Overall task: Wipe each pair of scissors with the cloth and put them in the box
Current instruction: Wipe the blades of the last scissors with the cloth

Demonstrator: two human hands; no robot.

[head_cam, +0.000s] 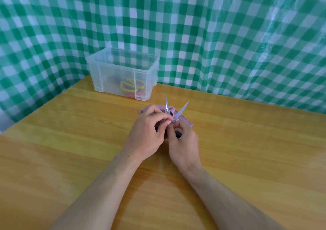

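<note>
Biggest thing here is the green and white checked sheet (pixel 229 35) hanging all around the back and sides. In front of it is a wooden table (pixel 70 159), kinda glossy.

A clear plastic box (pixel 98 67) with no lid sits at the far edge of the table, up against the sheet. Through its wall you can see a yellow-handled pair (pixel 127 85) already lying on the bottom, plus something red (pixel 139 92) next to it. Can't make out what the red thing is.

Both bare forearms come in from the bottom and meet mid-table, a bit nearer than the box. The left hand (pixel 146 136) has its fingers curled in, pinching the scissors (pixel 181 111) right about where the blades cross. The right hand (pixel 183 145) is curled around a black handle lower down.

The pinkish-purple cloth (pixel 186 119) is bunched on the table just behind the hands, partly hidden by them.

The scissors are held above the cloth, blades spread in a V and pointing away toward the sheet. They're outside the box.
</note>
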